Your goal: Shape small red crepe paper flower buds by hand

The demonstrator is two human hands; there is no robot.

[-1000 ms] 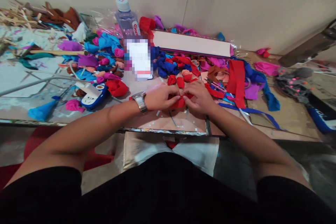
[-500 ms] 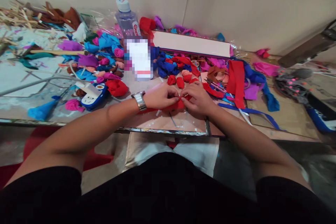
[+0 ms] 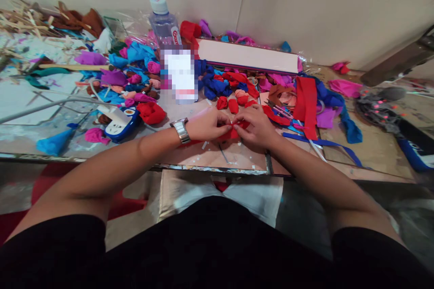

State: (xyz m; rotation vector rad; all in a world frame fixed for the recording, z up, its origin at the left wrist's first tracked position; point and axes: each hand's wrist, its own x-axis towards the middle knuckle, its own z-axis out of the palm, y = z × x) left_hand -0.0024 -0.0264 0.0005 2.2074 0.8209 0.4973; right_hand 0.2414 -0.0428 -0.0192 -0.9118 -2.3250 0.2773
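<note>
Barely shifted, left hand (image 3: 206,125) and right hand (image 3: 256,126) pinch shut on left-right red strip (image 3: 233,132).

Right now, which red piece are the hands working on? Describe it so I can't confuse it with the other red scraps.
Start at the long white box by the wall and come to the table's near edge. There the left hand and right hand pinch a small red fabric piece. Unlike the rolled red buds behind, it is the only one held.

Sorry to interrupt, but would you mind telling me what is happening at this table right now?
A person is working a piece of red fabric between both hands at the table's near edge. The left hand and the right hand pinch it together, fingertips meeting. Small red rolled pieces lie just beyond, amid blue, pink and purple scraps, with a water bottle behind.
</note>
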